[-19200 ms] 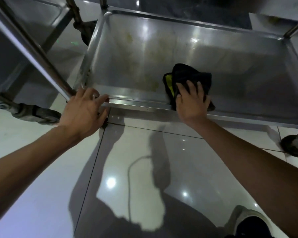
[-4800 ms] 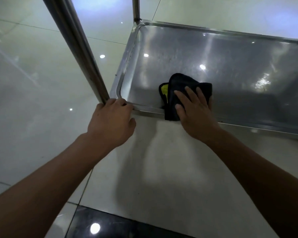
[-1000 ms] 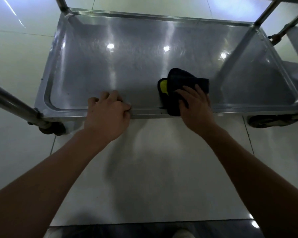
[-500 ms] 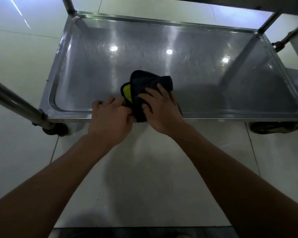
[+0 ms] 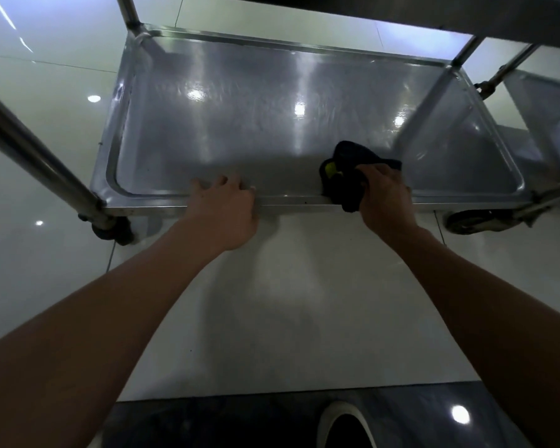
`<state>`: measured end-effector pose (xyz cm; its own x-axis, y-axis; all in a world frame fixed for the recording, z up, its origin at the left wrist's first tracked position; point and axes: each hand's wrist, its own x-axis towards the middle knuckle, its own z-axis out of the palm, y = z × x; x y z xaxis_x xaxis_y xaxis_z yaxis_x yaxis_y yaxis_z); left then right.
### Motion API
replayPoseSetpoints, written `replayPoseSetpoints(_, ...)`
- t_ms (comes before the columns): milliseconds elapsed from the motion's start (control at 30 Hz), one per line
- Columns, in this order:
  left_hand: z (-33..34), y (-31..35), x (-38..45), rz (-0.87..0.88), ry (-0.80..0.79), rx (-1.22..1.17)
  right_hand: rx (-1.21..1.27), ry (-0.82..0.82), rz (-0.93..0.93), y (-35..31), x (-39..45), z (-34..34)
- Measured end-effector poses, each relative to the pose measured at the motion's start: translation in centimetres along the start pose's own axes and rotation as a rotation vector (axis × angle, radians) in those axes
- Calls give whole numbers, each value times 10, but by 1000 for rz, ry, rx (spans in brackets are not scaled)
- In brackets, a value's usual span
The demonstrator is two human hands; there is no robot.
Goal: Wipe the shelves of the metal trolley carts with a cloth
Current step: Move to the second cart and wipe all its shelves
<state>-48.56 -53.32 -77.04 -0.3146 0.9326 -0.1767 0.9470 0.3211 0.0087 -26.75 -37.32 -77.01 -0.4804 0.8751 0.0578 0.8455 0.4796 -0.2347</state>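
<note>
The right hand (image 5: pixel 385 195) grips the black cloth (image 5: pixel 346 176) at the bottom shelf (image 5: pixel 240 124) front edge; the left hand (image 5: pixel 223 208) clasps that rim. The trolley stands on castors (image 5: pixel 466 221): hard strokes may roll it, and the overhanging cloth may slip off.

Bare forearms, no sleeves; white-rimmed shoe (image 5: pixel 343 425).

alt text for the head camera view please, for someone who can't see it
A person's right hand grips a black and yellow cloth on the front rim of a metal trolley's bottom shelf, while the left hand holds the same rim further left. A caster wheel rests on glossy floor tiles.
</note>
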Motion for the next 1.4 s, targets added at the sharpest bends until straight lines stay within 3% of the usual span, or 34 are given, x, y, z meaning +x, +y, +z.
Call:
replayPoseSetpoints(133, -8, 13, -18, 28, 20, -63, 64, 49, -98, -9, -20, -17)
replayPoseSetpoints(267, -29, 46, -40, 101, 18, -172, 192, 76, -56, -10, -53, -53)
replayPoseSetpoints(433, -54, 84, -63, 184, -40, -233, 152, -3, -53, 4, -103, -106)
replayPoseSetpoints(600, -72, 85, -66, 174, 85, -231, 201, -9, -55, 25, -98, -138)
replayPoseSetpoints(733, -62, 95, -43, 115, 96, -162, 308, 143, -8, 38, -47, -127)
replayPoseSetpoints(867, -49, 125, -7, 100, 92, -199, 453, 294, -102, 56, -4, -101)
replayPoseSetpoints(1067, -17, 161, 30, 58, 141, -238, 186, -5, -280, 91, 8, -11)
replayPoseSetpoints(1400, 3, 168, 58, -54, 216, -195, 6, -105, -391, 97, 42, 22)
